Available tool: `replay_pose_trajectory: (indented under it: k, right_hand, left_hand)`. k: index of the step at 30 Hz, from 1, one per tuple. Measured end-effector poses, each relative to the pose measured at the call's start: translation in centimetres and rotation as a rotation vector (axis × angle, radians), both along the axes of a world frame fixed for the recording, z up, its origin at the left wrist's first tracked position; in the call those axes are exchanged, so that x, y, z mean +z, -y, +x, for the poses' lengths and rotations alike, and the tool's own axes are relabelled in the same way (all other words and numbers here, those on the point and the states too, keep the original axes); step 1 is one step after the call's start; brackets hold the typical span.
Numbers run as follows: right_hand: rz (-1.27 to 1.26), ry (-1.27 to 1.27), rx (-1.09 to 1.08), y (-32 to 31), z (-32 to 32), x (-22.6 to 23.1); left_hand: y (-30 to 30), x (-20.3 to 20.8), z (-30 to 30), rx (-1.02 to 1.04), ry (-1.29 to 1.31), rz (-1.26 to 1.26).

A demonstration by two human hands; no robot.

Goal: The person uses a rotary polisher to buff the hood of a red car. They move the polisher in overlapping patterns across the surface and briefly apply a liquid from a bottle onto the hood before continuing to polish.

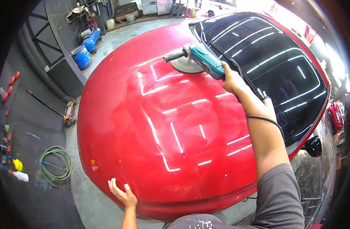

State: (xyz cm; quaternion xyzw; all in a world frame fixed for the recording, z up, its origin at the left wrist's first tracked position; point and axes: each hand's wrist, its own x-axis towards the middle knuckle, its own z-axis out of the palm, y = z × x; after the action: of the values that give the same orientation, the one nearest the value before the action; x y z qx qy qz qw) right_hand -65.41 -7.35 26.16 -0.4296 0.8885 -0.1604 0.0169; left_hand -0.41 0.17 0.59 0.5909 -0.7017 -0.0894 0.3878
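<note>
My right hand (pixel 233 79) is closed round the rear grip of a teal power polisher (pixel 206 61), arm stretched far across the red car hood (pixel 113 126). The polisher's round grey pad (pixel 188 66) lies on the hood near the windshield, and its black side handle (pixel 174 57) points left with no hand on it. A dark power cord (pixel 268 120) loops over my right forearm. On the hood's near left edge my left hand (pixel 123 194) rests, fingers stretched out and holding nothing. Bright ceiling-light reflections show across the paint.
Beyond the hood is the dark windshield (pixel 266 53) with its wipers; a black side mirror (pixel 313 146) sticks out at right. To the left are a blue drum (pixel 82 57), a floor jack (pixel 70 114), a coiled green hose (pixel 55 164) and a yellow bottle (pixel 17 165) by the wall.
</note>
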Motion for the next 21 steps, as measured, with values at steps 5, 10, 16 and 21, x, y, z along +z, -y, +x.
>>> replay_pose_trajectory:
  k: [5,10,16,21]
  right_hand:
    - [0.051,0.000,0.002,-0.6,1.2,0.1]
    - [0.009,-0.011,0.035,-5.1,3.8,-0.2]
    - [0.014,0.043,0.103,-15.9,8.4,-0.4]
    - [-0.003,0.053,0.019,-26.3,12.3,-1.1]
  left_hand:
    - [0.0,0.5,0.3,-0.008,-0.001,-0.015]
    - [0.4,0.3,0.5,-0.019,-0.004,-0.038]
    - [0.0,0.4,0.0,-0.026,-0.029,-0.039]
    - [0.1,0.3,0.1,-0.028,-0.014,-0.051]
